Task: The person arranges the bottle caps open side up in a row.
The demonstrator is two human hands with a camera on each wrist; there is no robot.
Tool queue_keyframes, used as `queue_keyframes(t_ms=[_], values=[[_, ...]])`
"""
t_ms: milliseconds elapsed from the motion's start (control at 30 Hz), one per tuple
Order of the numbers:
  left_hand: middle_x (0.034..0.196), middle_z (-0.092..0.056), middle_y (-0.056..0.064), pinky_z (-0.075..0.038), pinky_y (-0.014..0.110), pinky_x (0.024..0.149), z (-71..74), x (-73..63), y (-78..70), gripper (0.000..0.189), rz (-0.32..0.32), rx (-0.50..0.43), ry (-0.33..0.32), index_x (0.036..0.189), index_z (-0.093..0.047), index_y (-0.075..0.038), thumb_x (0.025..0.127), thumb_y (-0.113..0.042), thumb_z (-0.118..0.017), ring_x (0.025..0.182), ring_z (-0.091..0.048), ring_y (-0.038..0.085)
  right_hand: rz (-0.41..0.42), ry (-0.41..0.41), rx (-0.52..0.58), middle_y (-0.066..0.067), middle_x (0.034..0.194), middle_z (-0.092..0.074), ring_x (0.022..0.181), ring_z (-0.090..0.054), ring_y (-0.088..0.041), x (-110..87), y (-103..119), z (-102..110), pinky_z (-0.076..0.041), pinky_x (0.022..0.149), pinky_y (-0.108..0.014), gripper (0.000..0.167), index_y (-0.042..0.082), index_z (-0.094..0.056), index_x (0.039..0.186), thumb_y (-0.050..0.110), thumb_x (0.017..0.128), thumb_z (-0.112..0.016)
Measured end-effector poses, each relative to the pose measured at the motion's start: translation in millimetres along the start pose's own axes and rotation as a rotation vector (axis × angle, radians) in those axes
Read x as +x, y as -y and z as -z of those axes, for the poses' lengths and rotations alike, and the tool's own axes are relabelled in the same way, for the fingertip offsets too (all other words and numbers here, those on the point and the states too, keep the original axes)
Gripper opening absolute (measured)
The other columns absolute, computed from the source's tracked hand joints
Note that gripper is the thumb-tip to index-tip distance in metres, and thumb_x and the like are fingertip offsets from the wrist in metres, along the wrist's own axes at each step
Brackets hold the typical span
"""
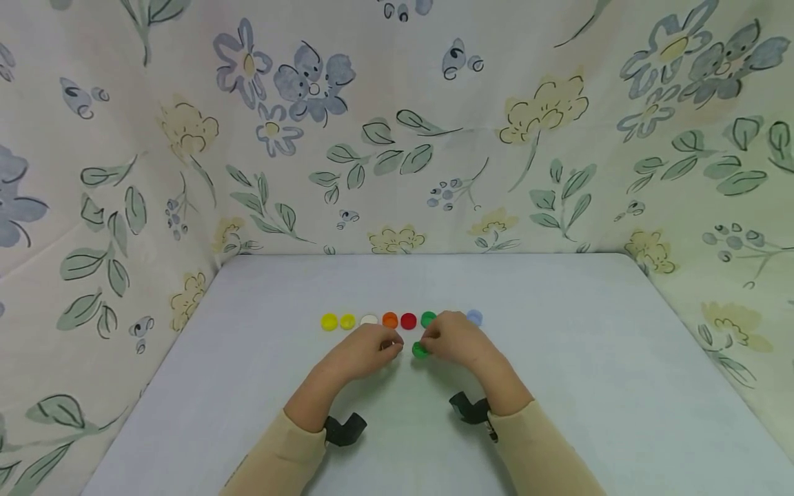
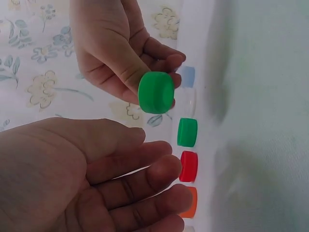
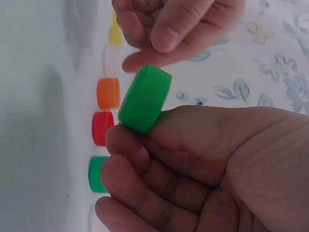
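My right hand (image 1: 457,339) pinches a green bottle cap (image 3: 146,99) between thumb and forefinger, up off the table. The cap is ridged round its side and tilted in the right wrist view. My left hand (image 1: 367,350) hovers just left of it, fingers loosely bent and apart from the cap, holding nothing. Behind both hands a row of caps lies on the table: two yellow caps (image 1: 329,322), a white cap (image 1: 369,319), an orange cap (image 1: 389,320), a red cap (image 2: 189,166), another green cap (image 2: 187,132), a clear one (image 2: 190,102) and a pale blue cap (image 1: 474,317).
The caps lie on a white table (image 1: 577,344) whose back edge meets a hanging floral cloth (image 1: 397,138), which also runs along both sides. Black wrist cameras (image 1: 345,430) are strapped at the sleeve ends.
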State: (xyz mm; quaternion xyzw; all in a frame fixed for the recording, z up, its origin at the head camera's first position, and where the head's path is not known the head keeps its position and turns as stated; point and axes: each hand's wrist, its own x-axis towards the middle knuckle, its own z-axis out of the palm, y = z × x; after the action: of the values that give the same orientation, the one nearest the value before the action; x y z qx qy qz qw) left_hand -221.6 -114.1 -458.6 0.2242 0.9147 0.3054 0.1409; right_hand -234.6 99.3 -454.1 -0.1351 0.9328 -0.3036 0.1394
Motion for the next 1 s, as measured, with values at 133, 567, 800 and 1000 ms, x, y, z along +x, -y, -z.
queue_keyframes(t_ms=[133,567,800,1000], values=[[0.099,-0.07,-0.003,-0.054,0.03,0.076,0.8,-0.6,0.8,0.023,0.006,-0.005,-0.004,0.119,-0.074,-0.006,0.102,-0.017,-0.065,0.085,-0.059,0.016,-0.044,-0.03,0.024,0.001,0.076,-0.065,0.072,-0.058,-0.018,-3.0,-4.5,10.5,-0.05,0.065,-0.032,0.015,0.012,-0.076,0.082,0.018,0.095,-0.075],[0.094,-0.067,-0.002,-0.053,0.028,0.072,6.1,-3.2,1.5,0.022,0.018,0.001,-0.03,0.118,-0.074,-0.006,0.101,-0.018,-0.065,0.084,-0.058,0.017,-0.145,-0.165,0.023,-0.004,0.088,-0.068,0.079,-0.06,-0.022,-11.0,-43.0,48.6,-0.05,0.069,-0.037,0.019,0.005,-0.077,0.099,0.023,0.097,-0.071],[0.094,-0.066,-0.002,-0.053,0.029,0.072,5.4,-2.3,1.4,0.022,0.019,0.009,-0.034,0.117,-0.074,-0.006,0.101,-0.017,-0.065,0.084,-0.057,0.018,-0.189,-0.196,0.007,-0.008,0.09,-0.069,0.079,-0.06,-0.023,-11.5,-63.8,58.5,-0.049,0.068,-0.037,0.025,0.003,-0.076,0.102,0.027,0.098,-0.069],[0.09,-0.063,-0.003,-0.052,0.029,0.07,4.3,-1.9,2.9,0.019,0.023,0.022,-0.048,0.115,-0.075,-0.008,0.101,-0.018,-0.066,0.083,-0.056,0.017,-0.226,-0.223,0.0,-0.009,0.088,-0.069,0.078,-0.06,-0.023,-12.8,-81.6,62.9,-0.049,0.067,-0.037,0.026,0.001,-0.075,0.104,0.026,0.099,-0.067]])
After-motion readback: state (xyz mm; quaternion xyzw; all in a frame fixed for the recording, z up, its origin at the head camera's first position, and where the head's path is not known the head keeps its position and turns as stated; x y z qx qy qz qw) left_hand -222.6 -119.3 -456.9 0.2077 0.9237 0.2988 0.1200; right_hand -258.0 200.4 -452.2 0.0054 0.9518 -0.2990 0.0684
